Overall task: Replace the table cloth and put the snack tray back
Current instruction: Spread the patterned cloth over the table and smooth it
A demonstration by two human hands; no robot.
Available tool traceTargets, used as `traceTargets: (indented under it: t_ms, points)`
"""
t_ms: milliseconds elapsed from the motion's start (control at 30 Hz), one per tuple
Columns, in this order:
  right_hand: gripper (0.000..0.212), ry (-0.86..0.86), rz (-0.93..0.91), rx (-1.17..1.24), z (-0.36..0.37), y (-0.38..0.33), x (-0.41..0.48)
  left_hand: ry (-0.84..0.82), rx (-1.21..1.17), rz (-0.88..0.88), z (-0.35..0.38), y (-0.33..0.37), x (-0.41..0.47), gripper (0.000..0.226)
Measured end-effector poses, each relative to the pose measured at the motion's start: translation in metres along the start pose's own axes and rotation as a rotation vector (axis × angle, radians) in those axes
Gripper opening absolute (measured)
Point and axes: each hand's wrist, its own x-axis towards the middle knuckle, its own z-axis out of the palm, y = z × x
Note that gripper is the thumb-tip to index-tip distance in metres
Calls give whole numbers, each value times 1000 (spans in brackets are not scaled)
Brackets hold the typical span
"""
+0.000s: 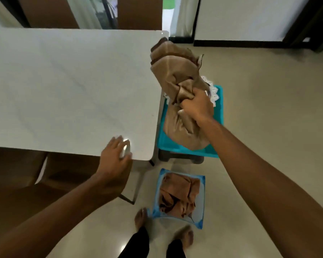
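The white table (67,86) has a bare top with no cloth on it. My right hand (197,107) grips a bunched brown tablecloth (177,75) with white lace trim, held up just off the table's right end over a teal tray (219,108). My left hand (116,155) rests with relaxed fingers on the table's near right corner. Another crumpled brown cloth (177,196) lies in a blue mesh basket (201,203) on the floor by my feet.
The teal tray sits on a dark stool (183,157) right of the table. Brown chairs (26,175) stand at the near left and behind the table. Beige floor tiles stretch to the right. A doorway with curtains is at the back.
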Motion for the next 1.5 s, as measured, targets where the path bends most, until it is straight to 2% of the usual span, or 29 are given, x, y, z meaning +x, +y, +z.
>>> traceTargets:
  t_ms: [67,200,300,333,400,500,633,700,800,867,933,1000,1067,1133,1233,1300,1333,1400,1500]
  points:
    - [33,-73,-62,10,28,-29,-6,-123,87,-158,-18,-41,3,74]
    - [37,-204,-140,-79,113,-51,-34,-240,99,-299,-44,-95,18,109]
    - [57,-331,-216,-397,206,-48,-72,-267,119,-271,-58,-129,24,117]
    - [67,-333,-253,-513,239,-54,-84,-260,125,-246,-64,-146,25,117]
    - [75,-305,-238,-576,274,-59,-94,-247,168,-178,-69,-162,27,113]
    - [75,-272,-175,-610,326,-97,-96,-236,188,-110,-90,-221,26,103]
    - [68,-254,29,-583,395,-164,-84,-188,141,-42,-117,-298,23,91]
    - [72,-293,100,-566,427,-203,-84,-198,142,5,-129,-328,23,86]
    - [79,-472,111,-325,465,-259,-88,-227,112,28,-146,-363,21,79]
    - [80,-536,66,-48,471,-277,-90,-170,-38,-48,-149,-377,17,73]
    - [63,-441,-19,74,462,-269,-96,-74,-282,-167,-148,-376,12,67]
    - [41,-256,-192,-66,448,-242,-95,11,-508,-271,-148,-369,12,67]
    - [34,-34,-298,-249,435,-226,-106,80,-571,-269,-164,-369,10,69]
    - [41,37,-279,-302,428,-206,-116,152,-505,-199,-173,-358,7,71]
    - [59,-35,-218,-426,439,-182,-127,210,-220,12,-177,-345,6,72]
    - [63,-121,-186,-500,445,-173,-128,72,65,169,-174,-334,14,78]
    - [63,-151,-183,-529,445,-173,-125,-33,169,193,-173,-333,20,81]
    - [61,-205,-173,-555,445,-175,-115,-201,258,160,-170,-337,34,87]
    - [59,-260,-187,-548,439,-175,-99,-256,354,188,-165,-352,47,85]
